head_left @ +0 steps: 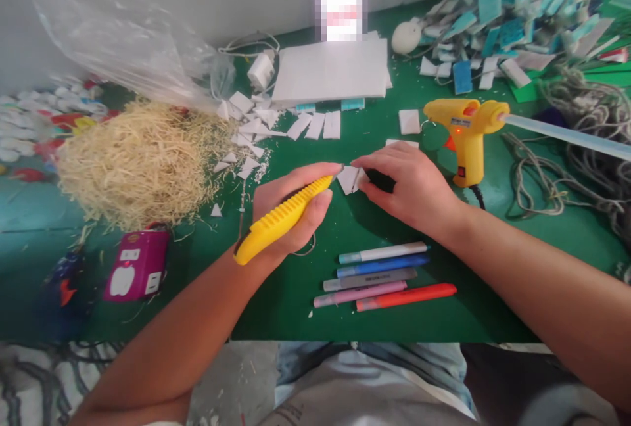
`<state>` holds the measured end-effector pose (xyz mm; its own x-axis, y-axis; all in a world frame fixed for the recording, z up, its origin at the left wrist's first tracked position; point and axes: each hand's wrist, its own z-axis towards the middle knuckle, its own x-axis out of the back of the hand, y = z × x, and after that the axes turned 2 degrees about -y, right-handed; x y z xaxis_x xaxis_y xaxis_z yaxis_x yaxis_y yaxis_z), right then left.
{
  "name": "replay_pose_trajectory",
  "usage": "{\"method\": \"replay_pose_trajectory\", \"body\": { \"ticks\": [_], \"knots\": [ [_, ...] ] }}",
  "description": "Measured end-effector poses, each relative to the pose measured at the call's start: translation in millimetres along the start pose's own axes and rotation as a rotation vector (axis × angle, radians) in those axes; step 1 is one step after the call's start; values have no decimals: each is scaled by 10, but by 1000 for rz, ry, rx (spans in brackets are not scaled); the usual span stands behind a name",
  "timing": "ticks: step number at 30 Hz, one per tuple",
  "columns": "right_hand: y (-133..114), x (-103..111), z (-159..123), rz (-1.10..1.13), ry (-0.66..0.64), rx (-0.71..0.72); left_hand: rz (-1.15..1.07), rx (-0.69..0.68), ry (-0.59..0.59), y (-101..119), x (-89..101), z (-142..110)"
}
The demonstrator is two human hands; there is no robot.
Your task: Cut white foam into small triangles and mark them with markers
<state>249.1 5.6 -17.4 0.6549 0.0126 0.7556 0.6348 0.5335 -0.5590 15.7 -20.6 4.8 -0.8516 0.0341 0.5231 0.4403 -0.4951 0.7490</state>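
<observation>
My left hand (290, 212) is closed around a yellow utility knife (280, 219), its tip pointing up and right toward a small white foam piece (349, 179) on the green table (296, 294). My right hand (411, 186) rests fingers-down on that foam piece and pins it to the table; something dark (380, 180) shows under the fingers. The knife tip sits right at the foam piece's left edge.
Several markers (384, 275) lie in front of my hands. A yellow glue gun (466, 133) stands right of my right hand. White foam sheets (332, 71) and cut scraps (256, 130) lie behind. A straw pile (140, 163), a plastic bag (123, 45) and a pink box (138, 265) are left; cord (582, 143) right.
</observation>
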Motion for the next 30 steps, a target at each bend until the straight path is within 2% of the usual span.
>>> {"method": "replay_pose_trajectory", "body": {
  "ticks": [4,8,15,22,25,30],
  "knots": [
    [-1,9,2,-154,-22,47,47,-54,11,9,-65,9],
    [-39,33,-5,-215,-29,37,19,-15,35,-71,-143,-42],
    [-9,63,-10,-222,-56,46,66,-97,16,-104,-181,-51],
    [-5,58,-6,-227,-63,51,74,-78,-27,-7,-184,-6],
    [-16,50,-8,-230,-53,45,38,-92,-3,0,-197,4],
    [-11,48,-10,-247,-41,70,38,-55,-42,-20,-213,4]
  ]
}}
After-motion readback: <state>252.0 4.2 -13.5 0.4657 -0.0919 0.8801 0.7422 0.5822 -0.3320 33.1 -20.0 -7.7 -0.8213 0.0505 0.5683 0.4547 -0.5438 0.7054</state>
